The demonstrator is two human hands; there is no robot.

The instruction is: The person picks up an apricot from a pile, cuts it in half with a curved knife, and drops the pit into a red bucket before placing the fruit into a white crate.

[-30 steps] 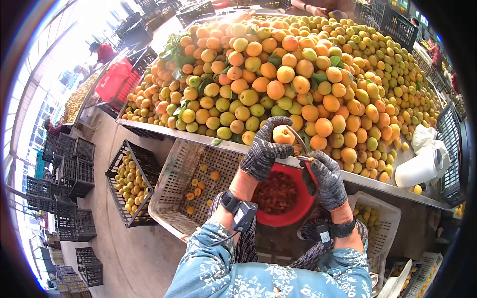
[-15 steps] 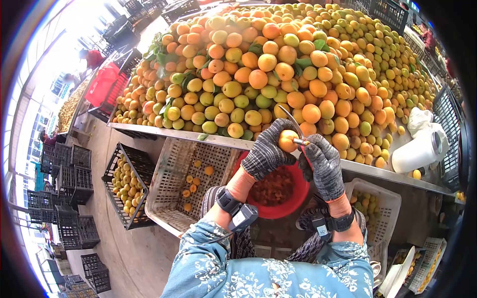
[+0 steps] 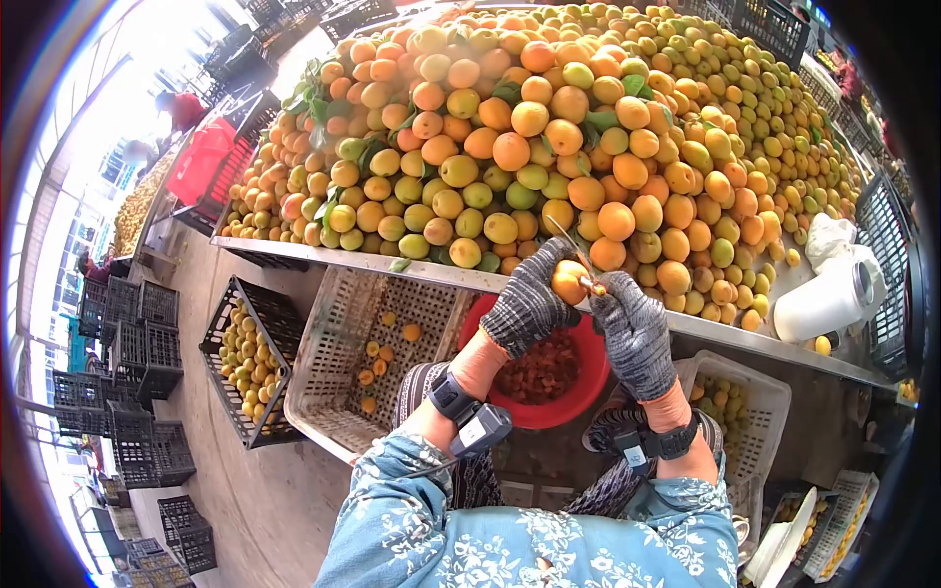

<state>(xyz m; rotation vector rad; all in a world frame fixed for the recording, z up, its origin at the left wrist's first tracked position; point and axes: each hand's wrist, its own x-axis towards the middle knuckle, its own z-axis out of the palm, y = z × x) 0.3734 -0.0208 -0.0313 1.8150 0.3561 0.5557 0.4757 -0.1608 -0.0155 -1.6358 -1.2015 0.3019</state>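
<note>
My left hand (image 3: pixel 527 303), in a grey knit glove, grips one orange apricot (image 3: pixel 569 281) just above the metal table edge (image 3: pixel 412 271). My right hand (image 3: pixel 632 333), also gloved, holds a small knife (image 3: pixel 571 250) whose blade is pressed into that apricot. Below both hands sits a red bowl (image 3: pixel 578 402) filled with dark red-brown bits. A huge heap of orange and green apricots (image 3: pixel 549 147) covers the table in front of me.
A beige plastic crate (image 3: pixel 343 377) with a few apricots stands left of the bowl. A black crate (image 3: pixel 250 363) of yellow fruit lies further left. A white jug (image 3: pixel 828 299) rests on the table's right. Stacked black crates (image 3: pixel 127 392) line the floor. Another person in red (image 3: pixel 181 108) works far left.
Both hands have come together above the table edge. The knife blade, held beside the apricot a second ago, now cuts into it.
</note>
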